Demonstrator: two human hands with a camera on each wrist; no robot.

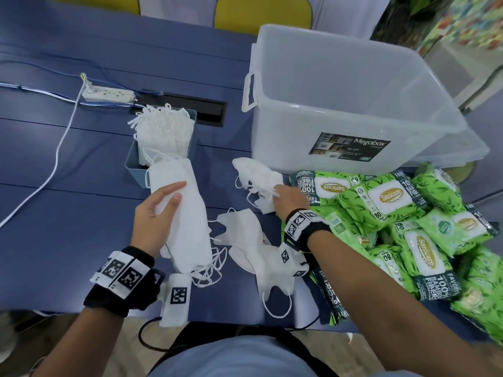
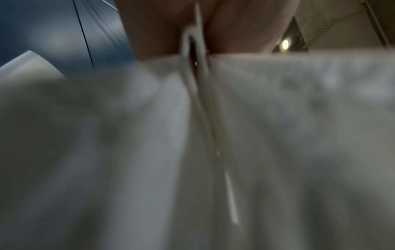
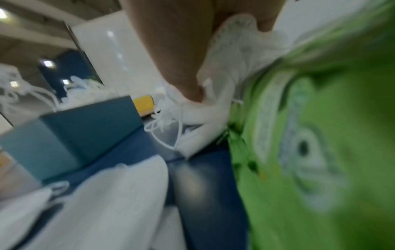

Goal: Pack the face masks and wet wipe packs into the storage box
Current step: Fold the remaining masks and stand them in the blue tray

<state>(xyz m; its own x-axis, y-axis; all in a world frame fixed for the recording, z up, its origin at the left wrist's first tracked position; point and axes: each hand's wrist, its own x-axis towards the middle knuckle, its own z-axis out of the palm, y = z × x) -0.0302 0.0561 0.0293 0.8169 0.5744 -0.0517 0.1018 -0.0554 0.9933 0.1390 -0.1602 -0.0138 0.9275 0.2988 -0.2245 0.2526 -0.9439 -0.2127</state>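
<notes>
- My blue table (image 1: 68, 164) carries everything here.
- Far right on it stands the clear storage box (image 1: 353, 85).
- Near right lies a heap of green wet wipe packs (image 1: 394, 213).
- In the middle lie loose white face masks (image 1: 245, 235) (ear loops tangled).
- Left of the box sits a small blue bin (image 1: 136, 170) of masks.
- Far left lies a white power strip (image 1: 109, 95) with its cable.

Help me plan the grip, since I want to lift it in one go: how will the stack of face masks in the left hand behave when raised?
The stack of face masks will probably sag at both ends, since it overhangs the left hand. It looks light, being thin fabric. Its loose ear loops trail and may snag nearby masks.
</notes>
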